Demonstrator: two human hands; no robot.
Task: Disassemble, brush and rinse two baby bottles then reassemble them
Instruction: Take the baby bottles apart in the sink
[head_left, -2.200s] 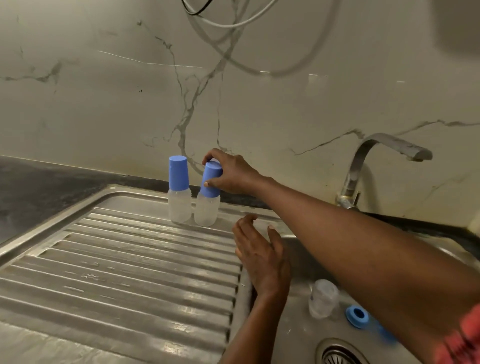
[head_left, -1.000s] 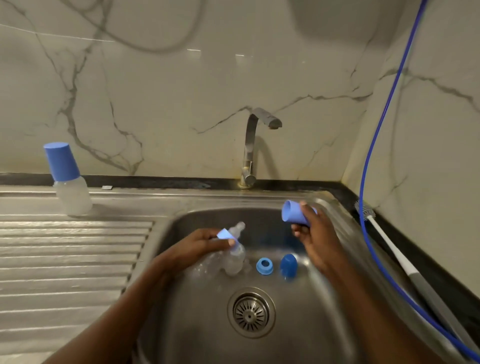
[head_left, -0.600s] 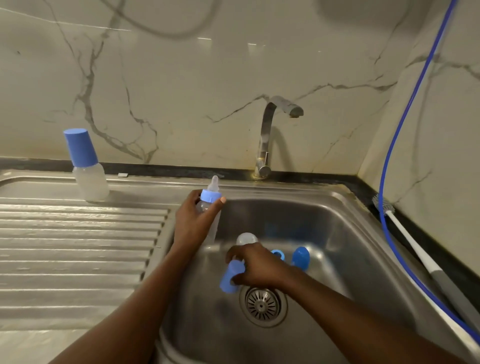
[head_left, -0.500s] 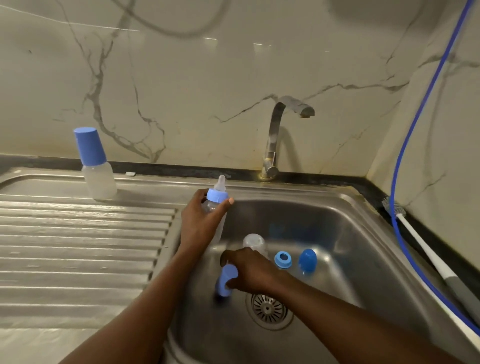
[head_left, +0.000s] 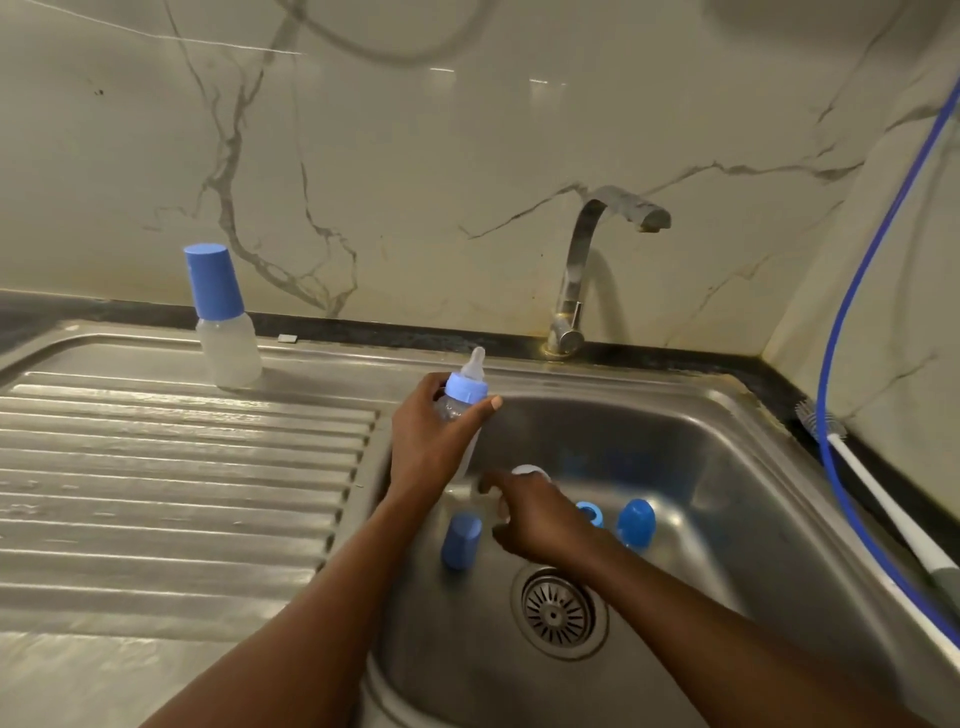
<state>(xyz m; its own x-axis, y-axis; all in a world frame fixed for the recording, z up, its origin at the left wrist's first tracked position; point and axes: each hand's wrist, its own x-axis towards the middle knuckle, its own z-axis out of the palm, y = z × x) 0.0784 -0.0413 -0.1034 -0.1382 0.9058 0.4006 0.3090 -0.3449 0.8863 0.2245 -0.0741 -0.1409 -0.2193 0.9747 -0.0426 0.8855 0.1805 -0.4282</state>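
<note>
- My left hand (head_left: 436, 441) is wrapped around the open bottle (head_left: 457, 410), holding it upright over the far-left corner of the sink (head_left: 753, 467). The teat and blue collar (head_left: 466, 387) are on it, no cap.
- My right hand (head_left: 535, 514) is low in the basin with the fingers loose, gripping nothing as far as I can see.
- A blue cap (head_left: 460, 540) stands on the basin floor just left of that hand, not touching it.
- A clear piece (head_left: 527, 470) pokes out on the far side of my right hand. It's probably a bottle body, but it's mostly hidden, and I can't tell if my hand touches it.
- Right of the hand sit a blue ring (head_left: 589, 512) and a rounded blue cap (head_left: 635, 522), both beyond the drain (head_left: 558, 613).
- The capped bottle (head_left: 223, 317) stands at the far edge of the drainboard (head_left: 182, 467), well off to the left, not taken apart yet.
- So I'd call this the disassembly step, with the collar next.
- Next move: bring my right hand up, pinch the collar and twist it while my left keeps the body from spinning. I'd do it over the basin so the teat lands there.
- The brush (head_left: 883, 509) lies on the right counter, and the tap (head_left: 587, 270) shows no water.
</note>
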